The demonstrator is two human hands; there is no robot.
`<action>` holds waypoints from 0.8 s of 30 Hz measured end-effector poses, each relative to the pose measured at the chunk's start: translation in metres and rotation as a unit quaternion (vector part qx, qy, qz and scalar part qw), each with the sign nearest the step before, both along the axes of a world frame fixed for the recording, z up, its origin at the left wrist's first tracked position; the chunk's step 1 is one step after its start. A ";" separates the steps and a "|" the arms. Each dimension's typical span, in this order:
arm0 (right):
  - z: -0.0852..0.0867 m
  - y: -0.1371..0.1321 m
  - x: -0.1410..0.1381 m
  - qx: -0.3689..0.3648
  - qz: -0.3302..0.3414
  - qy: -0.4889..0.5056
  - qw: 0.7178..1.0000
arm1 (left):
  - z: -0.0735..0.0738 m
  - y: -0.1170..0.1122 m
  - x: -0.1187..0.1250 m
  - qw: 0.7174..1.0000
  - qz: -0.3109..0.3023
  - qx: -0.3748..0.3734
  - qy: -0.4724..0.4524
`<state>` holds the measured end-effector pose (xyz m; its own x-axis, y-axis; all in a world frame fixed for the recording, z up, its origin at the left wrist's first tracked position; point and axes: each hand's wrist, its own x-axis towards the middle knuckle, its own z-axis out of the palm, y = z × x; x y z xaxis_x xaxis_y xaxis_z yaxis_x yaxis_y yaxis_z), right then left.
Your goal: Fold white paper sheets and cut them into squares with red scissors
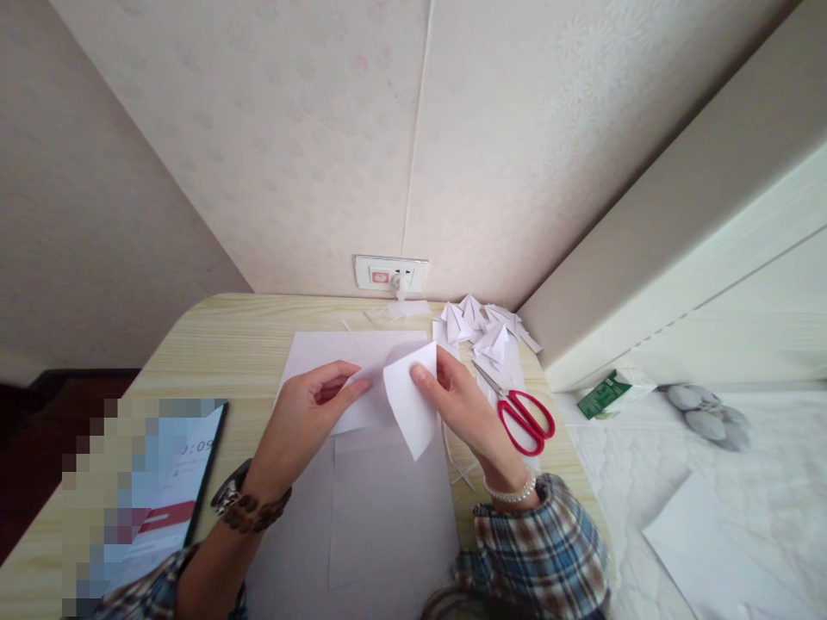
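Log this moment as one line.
left hand: pressing folded paper | right hand: pinching it | scissors: right, untouched | folded pieces: by wall | phone: left | on table

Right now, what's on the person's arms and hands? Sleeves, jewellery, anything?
Both arms wear plaid sleeves in blue, brown and white, pushed up from the wrists. The left hand is bare, with a dark watch and a brown beaded bracelet at its wrist. The right hand is bare, with a white pearl bracelet.

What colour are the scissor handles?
Red; the scissors lie beside the right hand, clearest in the head view.
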<state>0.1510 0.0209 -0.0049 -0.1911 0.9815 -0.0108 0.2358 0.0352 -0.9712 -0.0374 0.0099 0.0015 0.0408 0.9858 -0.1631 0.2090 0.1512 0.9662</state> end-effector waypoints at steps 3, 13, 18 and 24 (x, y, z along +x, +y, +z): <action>-0.001 -0.001 -0.006 -0.007 -0.060 -0.017 0.998 | -0.001 -0.001 0.000 1.000 0.002 0.018 0.025; -0.005 0.004 0.009 -0.099 0.065 0.138 0.983 | -0.001 0.001 -0.001 0.997 -0.020 -0.062 -0.047; -0.006 0.005 0.018 -0.094 0.124 0.106 0.982 | 0.002 0.002 -0.001 0.996 -0.040 -0.066 -0.039; -0.007 0.004 0.021 -0.072 0.156 0.055 0.984 | 0.000 0.003 -0.004 0.996 -0.071 -0.037 -0.025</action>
